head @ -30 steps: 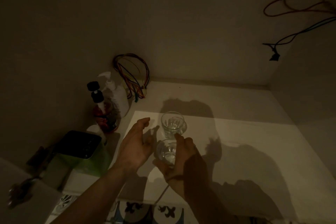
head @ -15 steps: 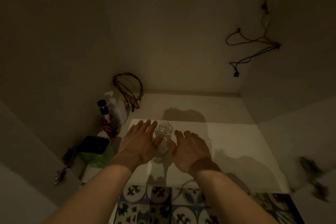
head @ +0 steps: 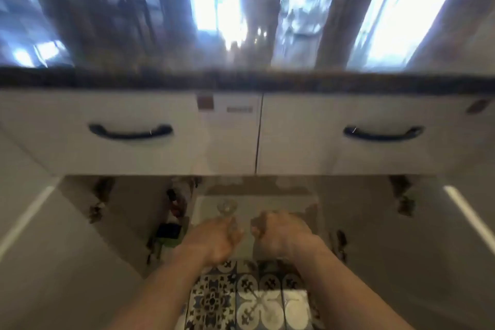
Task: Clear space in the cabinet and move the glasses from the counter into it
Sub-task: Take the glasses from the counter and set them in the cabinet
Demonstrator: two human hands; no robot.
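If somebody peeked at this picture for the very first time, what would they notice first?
Probably the two bare hands in the lower middle, the left hand and right hand, loosely curled at the mouth of the open white cabinet. Just beyond them a clear drinking glass stands on the cabinet floor. Above, two white drawers with curved black handles sit under a blurry, shiny dark stone counter.

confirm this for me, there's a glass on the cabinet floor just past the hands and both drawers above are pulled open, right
Not quite. The head view shows the glass on the cabinet floor just past the left hand and right hand, but both drawers above are shut, fronts flush.
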